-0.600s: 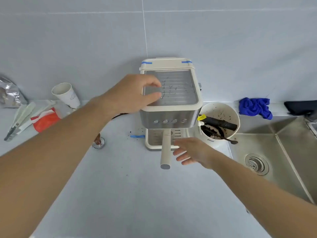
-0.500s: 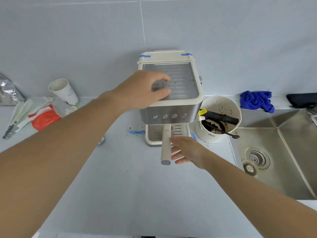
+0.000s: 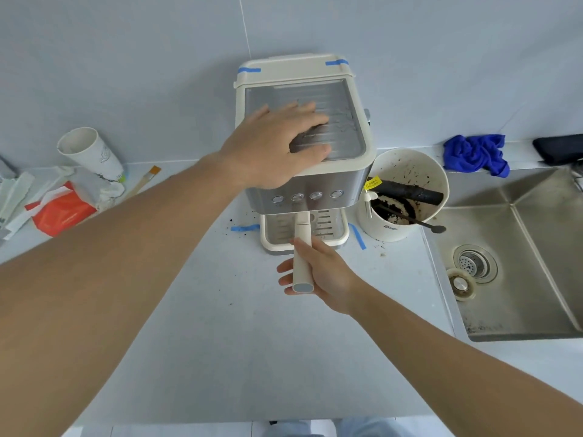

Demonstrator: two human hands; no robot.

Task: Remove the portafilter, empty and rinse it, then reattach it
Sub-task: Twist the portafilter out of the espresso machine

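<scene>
left hand (image 3: 277,146) lies flat, fingers spread, on top of the coffee machine (image 3: 303,134). right hand (image 3: 318,272) curls round the portafilter (image 3: 302,250) handle, which sticks straight out from the machine's front, head apparently locked in. risk from here: a hard twist could skid the machine, or a sudden release could fling wet grounds. right of the machine, the tub (image 3: 407,197) holds dark grounds, a bar and a spoon; beyond it, the sink (image 3: 536,279) holds only a loose plug.
</scene>
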